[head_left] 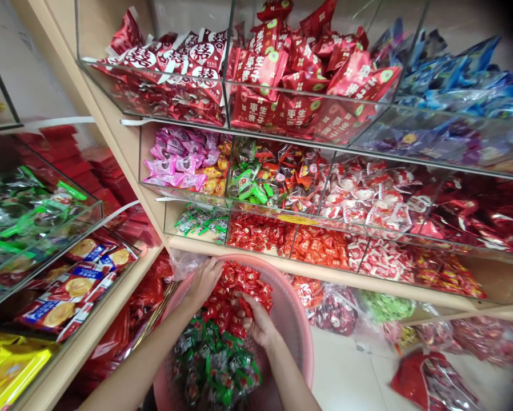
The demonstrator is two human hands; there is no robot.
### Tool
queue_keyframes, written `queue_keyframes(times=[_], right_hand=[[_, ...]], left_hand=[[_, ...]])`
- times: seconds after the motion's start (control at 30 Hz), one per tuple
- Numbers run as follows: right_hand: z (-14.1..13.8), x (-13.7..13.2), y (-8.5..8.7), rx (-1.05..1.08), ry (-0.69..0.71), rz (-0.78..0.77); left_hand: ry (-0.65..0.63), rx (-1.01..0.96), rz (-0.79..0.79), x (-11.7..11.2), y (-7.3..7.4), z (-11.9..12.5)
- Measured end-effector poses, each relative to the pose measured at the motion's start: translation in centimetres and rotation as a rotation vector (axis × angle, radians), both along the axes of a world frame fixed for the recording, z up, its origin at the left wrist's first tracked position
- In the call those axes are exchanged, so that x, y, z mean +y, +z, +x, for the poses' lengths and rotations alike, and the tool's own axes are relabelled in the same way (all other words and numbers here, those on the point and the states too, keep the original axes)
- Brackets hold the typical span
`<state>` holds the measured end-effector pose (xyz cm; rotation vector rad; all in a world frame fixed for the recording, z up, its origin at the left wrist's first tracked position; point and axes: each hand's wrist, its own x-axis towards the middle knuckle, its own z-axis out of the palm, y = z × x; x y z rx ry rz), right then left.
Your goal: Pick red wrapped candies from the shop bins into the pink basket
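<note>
Pink basket [297, 337] of wrapped sweets, left hand [205, 281] spread open on red candies [239, 282], right hand [259, 322] closed around several, green candies [216, 359] below.

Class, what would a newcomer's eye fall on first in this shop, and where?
First comes the wall of clear bins, packed with red packets up top and blue packets at upper right. Below, centre, a pink basket holds red sweets heaped beyond green sweets; the left hand rests on the red heap and the right hand grips some.
</note>
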<state>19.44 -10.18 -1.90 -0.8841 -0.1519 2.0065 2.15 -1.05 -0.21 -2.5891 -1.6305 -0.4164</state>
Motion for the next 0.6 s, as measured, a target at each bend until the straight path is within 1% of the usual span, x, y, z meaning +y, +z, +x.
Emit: queue_keyframes(times=[0.13,0.23,0.33,0.43,0.53,0.6], right_hand=[[-0.3,-0.1,-0.1,0.000,-0.016,-0.018],[-0.4,-0.1,0.1,0.041,-0.026,0.012],[-0.4,-0.2,0.2,0.018,-0.046,0.058],[-0.4,-0.2,0.0,-0.019,-0.042,0.083],[-0.5,-0.3,-0.2,-0.033,-0.018,0.075],[-0.6,-0.3,-0.2,-0.055,0.009,0.073]], left_hand=[[0.032,0.109,0.005,-0.4,0.0,0.1],[0.052,0.091,-0.006,-0.6,0.3,0.1],[0.059,-0.054,0.025,-1.3,0.5,0.1],[-0.014,-0.288,0.025,-3.1,0.7,0.5],[-0.120,-0.461,-0.134,-5.7,1.0,1.0],[-0.158,-0.494,-0.220,-7.3,1.2,1.1]])
